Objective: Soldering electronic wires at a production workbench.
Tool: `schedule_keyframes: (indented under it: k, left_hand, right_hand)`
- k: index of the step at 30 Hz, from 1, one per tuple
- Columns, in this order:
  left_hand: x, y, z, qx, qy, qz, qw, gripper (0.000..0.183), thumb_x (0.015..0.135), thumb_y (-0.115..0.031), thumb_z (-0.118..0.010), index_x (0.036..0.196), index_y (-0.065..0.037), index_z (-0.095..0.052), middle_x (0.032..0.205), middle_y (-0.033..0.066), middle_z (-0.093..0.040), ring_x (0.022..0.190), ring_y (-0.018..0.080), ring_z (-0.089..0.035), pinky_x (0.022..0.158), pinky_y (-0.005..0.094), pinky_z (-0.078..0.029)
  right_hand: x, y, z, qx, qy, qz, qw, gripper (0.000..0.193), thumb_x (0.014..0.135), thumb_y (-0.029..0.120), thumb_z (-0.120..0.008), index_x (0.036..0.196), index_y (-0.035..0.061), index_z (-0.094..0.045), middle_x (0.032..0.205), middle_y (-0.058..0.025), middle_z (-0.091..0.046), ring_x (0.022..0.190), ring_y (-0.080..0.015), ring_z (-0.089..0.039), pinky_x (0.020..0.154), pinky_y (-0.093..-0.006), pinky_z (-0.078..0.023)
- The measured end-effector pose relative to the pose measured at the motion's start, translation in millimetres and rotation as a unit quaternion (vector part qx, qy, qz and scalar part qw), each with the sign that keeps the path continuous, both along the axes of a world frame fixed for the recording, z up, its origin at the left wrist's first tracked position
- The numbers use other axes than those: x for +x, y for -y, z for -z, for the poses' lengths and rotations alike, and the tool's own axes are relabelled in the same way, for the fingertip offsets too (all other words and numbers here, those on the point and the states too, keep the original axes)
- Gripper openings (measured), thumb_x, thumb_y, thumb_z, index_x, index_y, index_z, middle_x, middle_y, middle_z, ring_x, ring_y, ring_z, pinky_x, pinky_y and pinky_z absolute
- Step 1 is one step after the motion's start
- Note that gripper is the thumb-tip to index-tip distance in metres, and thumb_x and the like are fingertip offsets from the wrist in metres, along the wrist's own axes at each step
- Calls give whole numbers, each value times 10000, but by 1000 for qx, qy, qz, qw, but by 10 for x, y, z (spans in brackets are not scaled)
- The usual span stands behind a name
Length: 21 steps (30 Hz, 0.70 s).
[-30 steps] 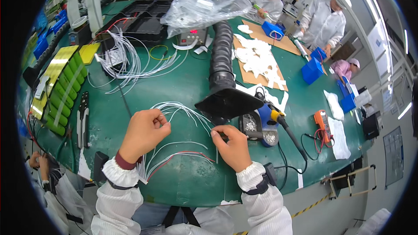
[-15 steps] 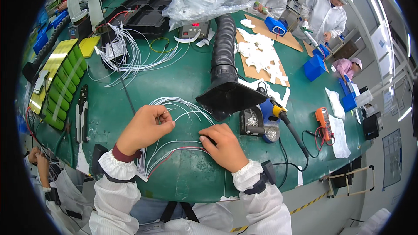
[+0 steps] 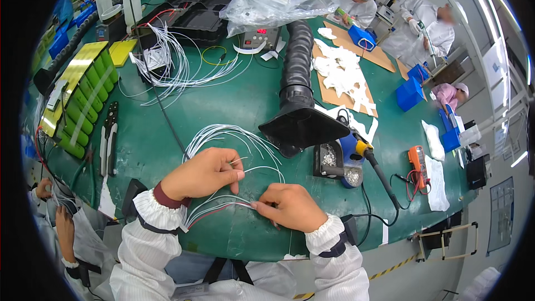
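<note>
My left hand [image 3: 203,174] is closed in a pinch above the green bench, with a thin white wire [image 3: 262,168] running out from its fingertips. Lower and to the right, my right hand [image 3: 294,207] pinches the ends of several white wires and one red wire [image 3: 214,217]. These wires bow across from a white connector [image 3: 184,227] beside my left cuff. More loose white wires [image 3: 223,129] from the same bunch arc over the bench beyond my left hand. My fingers partly hide where the wires are gripped.
A black fume hose hood [image 3: 301,128] stands beyond my hands. To its right are a soldering iron [image 3: 379,170] in its stand and an orange multimeter [image 3: 417,164]. Wire strippers [image 3: 108,139] and a green cell pack [image 3: 83,100] lie left. Co-workers stand across the bench.
My right hand has come nearer to me, with the wire ends now between its fingertips. My left hand has moved a little to the right, and the head view has shifted slightly.
</note>
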<state>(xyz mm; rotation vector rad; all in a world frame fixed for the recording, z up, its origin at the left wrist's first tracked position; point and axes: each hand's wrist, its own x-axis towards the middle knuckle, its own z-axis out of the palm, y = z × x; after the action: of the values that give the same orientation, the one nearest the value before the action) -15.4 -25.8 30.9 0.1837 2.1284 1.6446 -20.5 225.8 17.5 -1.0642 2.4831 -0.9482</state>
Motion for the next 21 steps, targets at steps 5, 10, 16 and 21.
schedule_keyframes:
  k: [5, 10, 16, 21]
  left_hand:
    - [-4, 107, 134, -4, -38, -44, 998, 93, 995, -107, -621, 961, -22, -613, 771, 31, -737, 613, 22, -509, 553, 218, -388]
    - [-61, 123, 76, 21, -47, -80, 995, 75, 987, -90, -609, 941, -31, -603, 772, 38, -740, 571, 20, -470, 512, 216, -359]
    - [-24, 115, 29, 33, -34, -85, 995, 68, 981, -86, -610, 925, -51, -595, 768, 37, -742, 541, 10, -433, 476, 207, -328]
    - [-15, 149, 29, 28, -40, -85, 995, 79, 987, -94, -605, 932, -37, -603, 780, 41, -746, 585, 21, -466, 531, 220, -359]
  right_hand:
    - [-39, -56, -49, -51, 12, 91, 994, 211, 917, 247, -718, 888, 42, -753, 787, -89, -706, 679, -260, -670, 637, -355, -526]
    - [-159, -197, 17, -212, 94, 296, 927, 250, 976, 201, -699, 831, -2, -703, 683, -1, -627, 649, -64, -544, 584, -257, -439]
    - [-227, -204, 65, -351, 138, 352, 857, 390, 1073, 345, -552, 946, 3, -689, 762, -5, -631, 699, -71, -565, 637, -228, -445]
    - [-225, -169, 158, -349, 161, 287, 877, 342, 1072, 286, -550, 1039, -15, -708, 820, -36, -692, 756, -96, -622, 696, -245, -482]
